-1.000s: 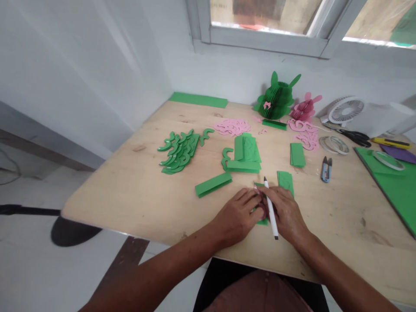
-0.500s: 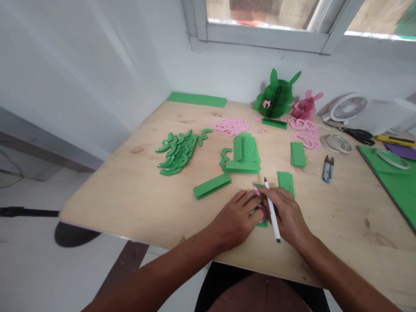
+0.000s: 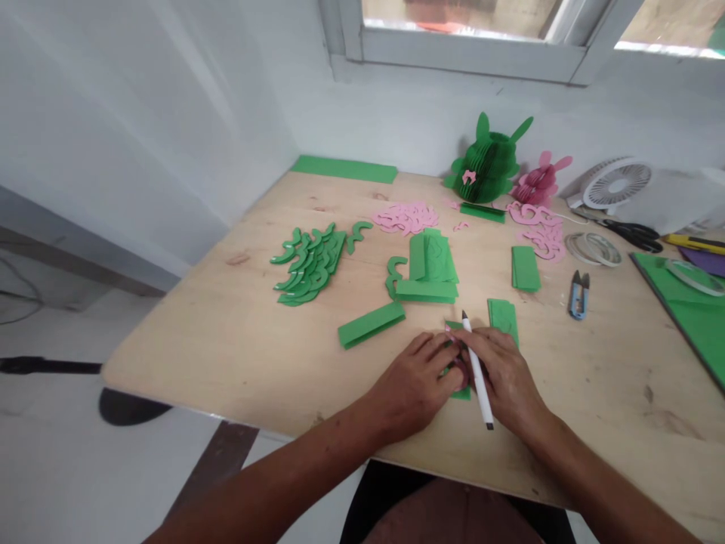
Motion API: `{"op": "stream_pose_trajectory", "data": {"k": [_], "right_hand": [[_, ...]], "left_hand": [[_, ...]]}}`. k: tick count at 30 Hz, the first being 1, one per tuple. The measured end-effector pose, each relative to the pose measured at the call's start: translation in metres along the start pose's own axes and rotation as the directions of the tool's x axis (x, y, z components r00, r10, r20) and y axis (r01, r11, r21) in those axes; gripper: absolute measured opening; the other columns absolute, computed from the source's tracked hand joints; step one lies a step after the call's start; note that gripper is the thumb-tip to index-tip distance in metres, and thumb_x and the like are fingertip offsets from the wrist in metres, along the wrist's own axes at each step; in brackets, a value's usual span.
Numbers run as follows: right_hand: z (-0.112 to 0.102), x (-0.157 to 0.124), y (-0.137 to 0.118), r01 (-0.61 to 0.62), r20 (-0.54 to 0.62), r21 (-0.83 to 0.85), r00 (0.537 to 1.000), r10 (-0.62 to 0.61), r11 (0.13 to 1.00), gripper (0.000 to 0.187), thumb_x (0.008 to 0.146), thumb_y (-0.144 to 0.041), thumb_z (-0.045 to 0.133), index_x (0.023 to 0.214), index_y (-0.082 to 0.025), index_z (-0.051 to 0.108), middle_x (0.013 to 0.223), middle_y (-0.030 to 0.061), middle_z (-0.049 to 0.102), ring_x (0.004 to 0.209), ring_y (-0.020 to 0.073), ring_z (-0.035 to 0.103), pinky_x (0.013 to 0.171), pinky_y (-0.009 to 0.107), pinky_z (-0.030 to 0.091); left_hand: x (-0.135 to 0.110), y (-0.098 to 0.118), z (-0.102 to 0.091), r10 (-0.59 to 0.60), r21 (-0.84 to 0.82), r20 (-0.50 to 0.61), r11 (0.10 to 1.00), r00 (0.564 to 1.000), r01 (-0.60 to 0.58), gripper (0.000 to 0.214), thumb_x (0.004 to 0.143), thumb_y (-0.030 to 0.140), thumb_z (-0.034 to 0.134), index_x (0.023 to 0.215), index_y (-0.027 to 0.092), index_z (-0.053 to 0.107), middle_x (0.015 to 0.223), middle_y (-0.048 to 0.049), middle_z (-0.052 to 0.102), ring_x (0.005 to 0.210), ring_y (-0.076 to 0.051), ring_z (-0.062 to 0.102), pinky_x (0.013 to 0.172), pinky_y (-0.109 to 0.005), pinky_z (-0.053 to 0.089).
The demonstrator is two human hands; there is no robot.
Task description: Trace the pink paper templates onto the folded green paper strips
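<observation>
My left hand (image 3: 416,385) is closed, its bent fingertips pressing a pink paper cutout (image 3: 460,370) down on a green paper piece (image 3: 463,393). Both are mostly covered by my fingers. In my right hand (image 3: 510,378) a white marker pen (image 3: 480,385) lies between the fingers, its dark tip pointing away from me. The fingertips of that hand also meet at the cutout. Just beyond it lies a small stack of green paper (image 3: 503,321). A folded green strip (image 3: 371,325) rests to the left of my hands.
Piled green curved cutouts (image 3: 311,264) lie left. Green sheets (image 3: 433,261) and pink cutouts (image 3: 405,217) sit mid-table. Behind stand a green paper figure (image 3: 490,166) and a pink one (image 3: 538,181). Blue thread snips (image 3: 578,295), tape rolls (image 3: 594,249), scissors (image 3: 634,234) and a fan (image 3: 617,183) are right.
The view has shifted slightly, so the table things appear a little further right. Both hands keep nearly the same pose at the pink cutout, with the pen at almost the same angle.
</observation>
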State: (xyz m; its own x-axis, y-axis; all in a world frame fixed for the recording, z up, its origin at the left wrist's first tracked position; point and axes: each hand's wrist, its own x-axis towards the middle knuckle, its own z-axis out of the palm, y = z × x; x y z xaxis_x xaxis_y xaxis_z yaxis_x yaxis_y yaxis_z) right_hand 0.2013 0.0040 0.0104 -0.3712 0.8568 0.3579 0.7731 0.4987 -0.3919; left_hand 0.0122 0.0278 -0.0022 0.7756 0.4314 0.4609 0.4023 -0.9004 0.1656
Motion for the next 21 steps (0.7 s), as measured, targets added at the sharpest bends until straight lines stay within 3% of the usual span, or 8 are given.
{"op": "stream_pose_trajectory", "data": {"k": [12,21], "right_hand": [[0.0019,-0.0004,0.0014,0.020,0.001,-0.030,1.000,-0.020,0.999,0.046,0.093,-0.016,0.047,0.138,-0.021,0.048,0.105,0.0107,0.070,0.096,0.0261,0.061,0.079,0.040,0.046],[0.0036,-0.0008,0.0006,0.031,0.029,-0.025,0.999,-0.030,0.999,0.056,0.090,-0.017,0.053,0.144,-0.021,0.039,0.102,0.0089,0.070,0.098,0.0272,0.058,0.082,0.042,0.043]], "left_hand": [[-0.0001,-0.0003,0.0019,-0.021,-0.003,0.008,1.000,1.000,0.021,0.018,0.097,0.022,0.045,0.092,0.013,0.060,0.119,-0.0131,0.061,0.125,-0.025,0.049,0.108,-0.044,0.038],[-0.0012,-0.0003,0.0023,-0.031,-0.023,0.057,0.999,0.998,0.032,0.014,0.095,0.018,0.047,0.096,0.014,0.060,0.123,-0.0129,0.059,0.128,-0.025,0.046,0.108,-0.046,0.038]]}}
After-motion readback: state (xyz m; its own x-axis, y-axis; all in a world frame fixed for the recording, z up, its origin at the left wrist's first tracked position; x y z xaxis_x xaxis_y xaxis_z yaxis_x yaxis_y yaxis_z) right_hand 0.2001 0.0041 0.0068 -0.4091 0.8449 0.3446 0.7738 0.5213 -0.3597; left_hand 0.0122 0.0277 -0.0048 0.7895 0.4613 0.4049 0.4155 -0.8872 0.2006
